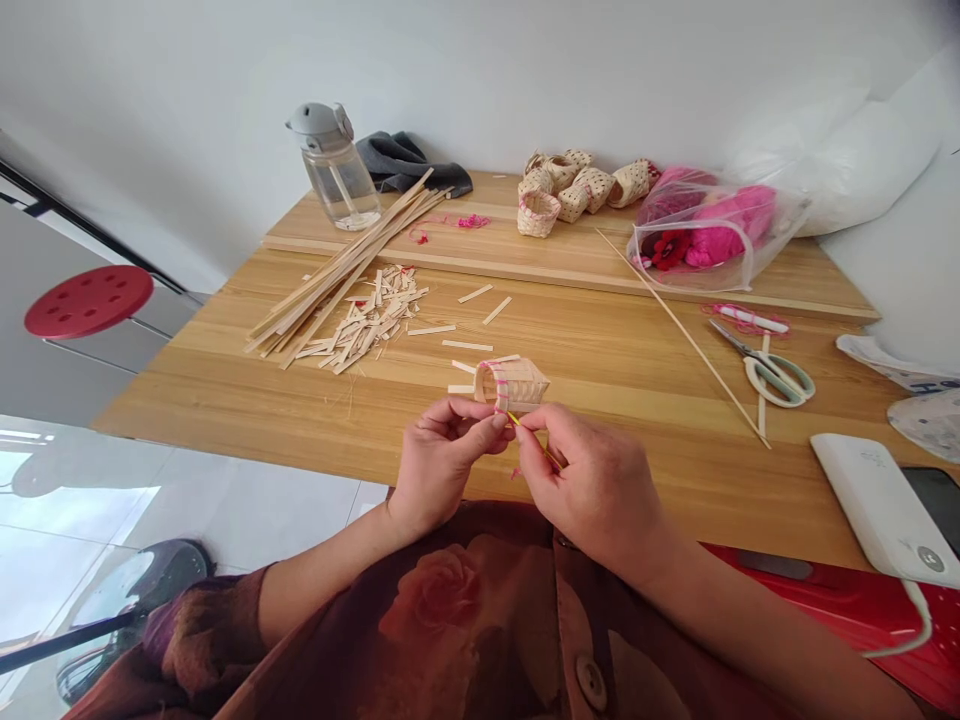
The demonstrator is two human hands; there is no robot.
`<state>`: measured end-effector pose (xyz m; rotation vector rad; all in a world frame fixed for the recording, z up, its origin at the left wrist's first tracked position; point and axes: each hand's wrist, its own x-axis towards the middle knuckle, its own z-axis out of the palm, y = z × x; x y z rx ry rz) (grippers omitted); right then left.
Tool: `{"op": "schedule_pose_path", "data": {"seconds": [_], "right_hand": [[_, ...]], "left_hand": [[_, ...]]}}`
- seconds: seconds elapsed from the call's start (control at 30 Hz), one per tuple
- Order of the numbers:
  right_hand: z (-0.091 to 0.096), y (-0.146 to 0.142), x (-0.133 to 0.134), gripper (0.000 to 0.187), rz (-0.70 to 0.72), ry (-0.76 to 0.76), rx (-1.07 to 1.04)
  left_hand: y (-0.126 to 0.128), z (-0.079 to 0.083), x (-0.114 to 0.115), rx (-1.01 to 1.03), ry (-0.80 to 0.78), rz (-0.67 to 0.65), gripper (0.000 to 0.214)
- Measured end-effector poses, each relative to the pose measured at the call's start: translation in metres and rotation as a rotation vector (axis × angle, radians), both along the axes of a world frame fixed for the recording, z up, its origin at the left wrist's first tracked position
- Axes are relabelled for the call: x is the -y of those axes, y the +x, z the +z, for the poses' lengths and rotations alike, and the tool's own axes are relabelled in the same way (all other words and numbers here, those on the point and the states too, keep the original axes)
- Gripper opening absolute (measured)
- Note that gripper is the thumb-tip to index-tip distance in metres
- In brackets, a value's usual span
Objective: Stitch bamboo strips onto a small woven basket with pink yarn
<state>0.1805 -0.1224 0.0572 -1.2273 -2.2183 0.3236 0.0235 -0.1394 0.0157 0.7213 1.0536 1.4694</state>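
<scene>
Two bare hands (517, 480) were held together at the near edge of the wooden table (195, 400). The left hand (442, 465) was closed in a pinch, its fingertips (491, 424) against the underside of a small woven bamboo basket (516, 385), holding it up just above the tabletop. The basket lay on its side, with pink thread (491, 385) bound around its left rim. The right hand (592, 490) gripped a thin yellow needle (534, 438) between thumb and fingers, its tip just beside the bound rim.

A few loose bamboo strips (469, 345) lay just beyond the basket. Farther left were a long bundle of bamboo strips (337, 270) and a heap of bamboo offcuts (367, 320). To the right lay a long bamboo stick (682, 335) and white-handled scissors (772, 372), beside a pink-wrapped spool (750, 320).

Along the raised far board stood a group of finished woven baskets (562, 190), a clear plastic bag of pink yarn (705, 230), and a water bottle (334, 165) next to a grey cloth (412, 165).
</scene>
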Motion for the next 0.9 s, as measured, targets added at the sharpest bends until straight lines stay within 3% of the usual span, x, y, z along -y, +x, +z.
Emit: {"op": "schedule_pose_path", "data": {"seconds": [0.13,0.23,0.37,0.47,0.57,0.83,0.9], "right_hand": [[-0.003,-0.001,-0.002,0.017,0.045,-0.559,-0.387],[-0.013,0.0,-0.003,0.022,0.146,-0.933,-0.748],[-0.029,0.002,0.0,0.02,0.264,-1.192,-1.123],[-0.034,0.003,0.003,0.018,0.318,-1.34,-1.243],[-0.036,0.003,0.005,0.015,0.329,-1.284,-1.267],[-0.033,0.011,0.011,0.01,0.209,-0.563,-0.812],[-0.033,0.012,0.012,0.01,0.171,-0.473,-0.736]], "left_hand": [[-0.005,-0.003,0.0,-0.562,0.394,0.199,0.01],[-0.012,0.0,0.0,-0.929,0.706,0.311,0.017],[-0.021,0.007,0.005,-1.11,0.906,0.254,0.021],[-0.025,0.01,0.009,-1.192,1.027,0.179,0.023],[-0.025,0.011,0.011,-1.203,1.046,0.131,0.024],[-0.016,0.014,0.008,-1.158,0.992,0.213,0.018],[-0.014,0.014,0.008,-1.16,0.988,0.248,0.018]]}}
